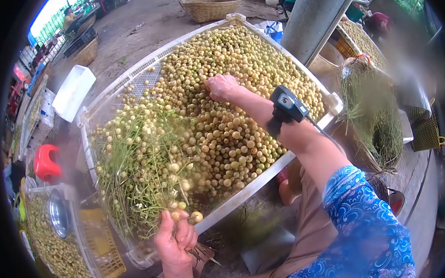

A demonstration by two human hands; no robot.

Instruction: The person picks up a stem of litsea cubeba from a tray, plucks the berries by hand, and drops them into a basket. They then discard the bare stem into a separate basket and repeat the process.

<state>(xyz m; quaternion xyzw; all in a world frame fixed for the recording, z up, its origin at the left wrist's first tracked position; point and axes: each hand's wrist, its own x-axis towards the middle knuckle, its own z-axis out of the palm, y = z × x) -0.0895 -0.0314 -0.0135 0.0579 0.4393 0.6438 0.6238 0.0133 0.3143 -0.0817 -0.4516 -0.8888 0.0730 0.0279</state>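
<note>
My left hand [175,238] is closed around a bundle of stems [204,252], whose cut ends stick out below the fist. A few round yellow fruits [186,216] sit just above its thumb. Farther up, my right hand [223,87] rests on the heap of loose yellow-brown fruits [238,143], fingers curled down; whatever they hold is hidden. Both hands are at the large white plastic crate [257,181]. Along the crate's left side lies a pile of green stems [134,179] with fruits still attached.
A metal post [319,20] rises behind the crate. To the right stands a basket of bare stems [372,111]. On the left are a white box [74,92], a red stool [47,163] and another crate of fruits [62,248]. A wicker basket [210,7] stands at the back.
</note>
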